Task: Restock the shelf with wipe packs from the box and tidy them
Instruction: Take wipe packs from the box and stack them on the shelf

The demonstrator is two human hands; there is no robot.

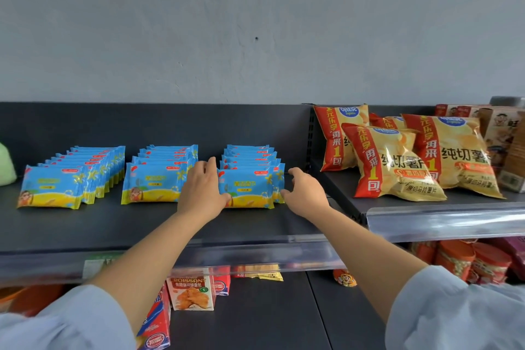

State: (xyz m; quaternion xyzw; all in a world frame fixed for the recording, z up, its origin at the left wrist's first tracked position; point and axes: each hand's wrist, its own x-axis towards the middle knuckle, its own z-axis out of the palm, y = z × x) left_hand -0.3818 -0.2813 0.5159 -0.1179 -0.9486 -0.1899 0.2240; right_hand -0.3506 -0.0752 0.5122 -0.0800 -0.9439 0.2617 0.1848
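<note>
Front wipe pack (250, 189) sits between left hand (203, 190) and right hand (305, 193)

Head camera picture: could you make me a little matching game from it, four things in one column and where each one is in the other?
Things:
1. left hand
2. right hand
3. chip bags
4. croissant box

Places:
A. on the lower shelf
B. on the right section of the upper shelf
C. at the left end of the rightmost wipe pack row
D. at the right end of that row

Pairs: 1-C, 2-D, 3-B, 4-A
</note>
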